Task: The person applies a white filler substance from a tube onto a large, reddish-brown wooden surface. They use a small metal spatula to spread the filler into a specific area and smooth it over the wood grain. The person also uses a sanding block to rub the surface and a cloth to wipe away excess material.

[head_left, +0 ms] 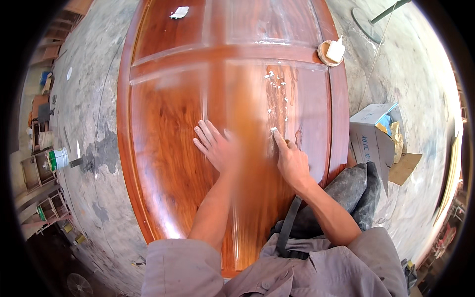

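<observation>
A large glossy red-brown wooden door with framed panels lies beneath my hands. My left hand rests flat on it near the middle moulding, fingers spread, holding nothing. To the right, my right hand is closed with the index finger stretched forward, pinching a small white piece against the panel; its exact kind is too small to make out. Ahead of that hand, white crumbs are scattered along a darker, streaky strip of wood. A vertical smear blurs the door between my hands.
On the door's right edge a white squeeze bottle sits in a round dish. A crumpled white scrap lies at the far left. An opened cardboard box stands by my knee on the stained concrete floor; a paint bucket is at left.
</observation>
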Tool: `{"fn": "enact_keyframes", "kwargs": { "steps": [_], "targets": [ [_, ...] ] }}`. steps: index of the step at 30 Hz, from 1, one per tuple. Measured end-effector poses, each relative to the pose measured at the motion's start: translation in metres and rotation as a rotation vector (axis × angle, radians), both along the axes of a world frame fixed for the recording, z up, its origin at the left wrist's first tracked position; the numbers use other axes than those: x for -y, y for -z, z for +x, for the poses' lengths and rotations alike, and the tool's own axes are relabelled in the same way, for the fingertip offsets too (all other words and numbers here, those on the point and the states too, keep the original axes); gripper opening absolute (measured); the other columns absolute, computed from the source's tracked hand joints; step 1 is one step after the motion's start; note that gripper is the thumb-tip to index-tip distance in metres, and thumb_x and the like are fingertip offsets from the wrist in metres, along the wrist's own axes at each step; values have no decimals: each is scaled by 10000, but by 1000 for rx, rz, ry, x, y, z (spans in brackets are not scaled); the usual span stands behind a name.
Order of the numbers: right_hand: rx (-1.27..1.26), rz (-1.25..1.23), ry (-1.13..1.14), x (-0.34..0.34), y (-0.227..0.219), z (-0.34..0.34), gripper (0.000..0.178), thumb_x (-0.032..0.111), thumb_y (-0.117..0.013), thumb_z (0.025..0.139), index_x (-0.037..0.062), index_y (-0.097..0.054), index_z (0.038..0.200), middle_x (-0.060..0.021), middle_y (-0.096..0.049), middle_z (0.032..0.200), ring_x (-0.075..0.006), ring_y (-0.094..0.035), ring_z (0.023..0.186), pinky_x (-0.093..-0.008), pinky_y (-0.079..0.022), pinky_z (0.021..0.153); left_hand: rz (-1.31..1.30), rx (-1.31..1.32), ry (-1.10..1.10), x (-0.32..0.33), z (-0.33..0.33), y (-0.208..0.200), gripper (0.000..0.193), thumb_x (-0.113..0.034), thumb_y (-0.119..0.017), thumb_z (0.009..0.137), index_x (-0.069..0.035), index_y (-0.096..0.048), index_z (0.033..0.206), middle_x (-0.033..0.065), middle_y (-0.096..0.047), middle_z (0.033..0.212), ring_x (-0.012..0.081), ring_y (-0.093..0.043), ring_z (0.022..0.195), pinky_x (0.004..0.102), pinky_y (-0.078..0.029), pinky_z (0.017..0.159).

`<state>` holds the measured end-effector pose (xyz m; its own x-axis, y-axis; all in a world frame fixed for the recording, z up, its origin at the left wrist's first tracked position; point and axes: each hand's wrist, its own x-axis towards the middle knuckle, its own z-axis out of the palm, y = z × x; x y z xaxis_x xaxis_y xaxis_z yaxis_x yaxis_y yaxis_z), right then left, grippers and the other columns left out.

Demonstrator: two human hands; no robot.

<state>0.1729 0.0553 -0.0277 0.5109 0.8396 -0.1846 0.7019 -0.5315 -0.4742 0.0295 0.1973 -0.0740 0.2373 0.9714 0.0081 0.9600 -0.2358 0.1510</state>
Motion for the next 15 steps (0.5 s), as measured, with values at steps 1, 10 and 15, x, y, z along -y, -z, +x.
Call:
{"fn": "enact_keyframes", "kwargs": {
  "steps": [1,10,15],
  "targets": [
    [5,1,9,-4,-4,4,622,31,-611,933,166,-544,1536,-273,-706,974,-471,-710,775,-561,-577,677,10,11,10,1,2,1,687,-333,-421,1098,30,-267,1661,170,-198,1773,331,-146,1649,523,-81,1346],
    [1,-14,36,-1,-3,-1,608,38,-618,927,155,-560,1521,-279,-706,901,-478,-702,768,-559,-572,677,-16,-7,3,3,0,-2,677,-322,-433,1097,33,-286,1654,169,-211,1769,335,-155,1647,525,-91,1343],
    [45,13,58,-57,2,40,625,17,-575,956,186,-538,1557,-267,-717,989,-482,-705,798,-558,-581,701,10,2,15,4,6,-1,674,-321,-439,1094,35,-296,1649,166,-215,1769,337,-161,1645,527,-92,1343]
  ]
}}
